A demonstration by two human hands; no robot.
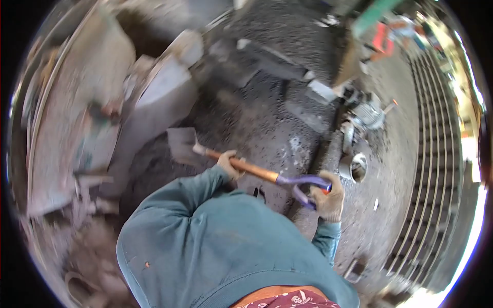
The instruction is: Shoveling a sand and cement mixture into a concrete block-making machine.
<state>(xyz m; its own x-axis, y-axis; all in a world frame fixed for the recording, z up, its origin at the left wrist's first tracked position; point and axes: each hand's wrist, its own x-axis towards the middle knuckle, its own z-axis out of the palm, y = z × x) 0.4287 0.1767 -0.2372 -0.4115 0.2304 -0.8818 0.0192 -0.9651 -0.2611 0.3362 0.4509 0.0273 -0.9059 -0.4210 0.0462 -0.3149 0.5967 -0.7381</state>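
A square-bladed shovel reaches across the view in front of my chest. Around the lower part of its wooden shaft (256,170) is my gloved left hand (230,165). My gloved right hand (329,197) grips the purple D-shaped handle (294,180) at the other end. The grey blade (182,141) points left and blurs against the dark material (148,165) beneath it; whether it touches that material I cannot tell. No load is discernible on the blade.
Slanted, worn panels (88,88) rise on the left. A motor (368,113) and an open-ended cylinder (358,168) stand right of a dark channel. Stacked blocks with long rods (431,161) line the far right. Another person (393,34) is at the upper right, blurred.
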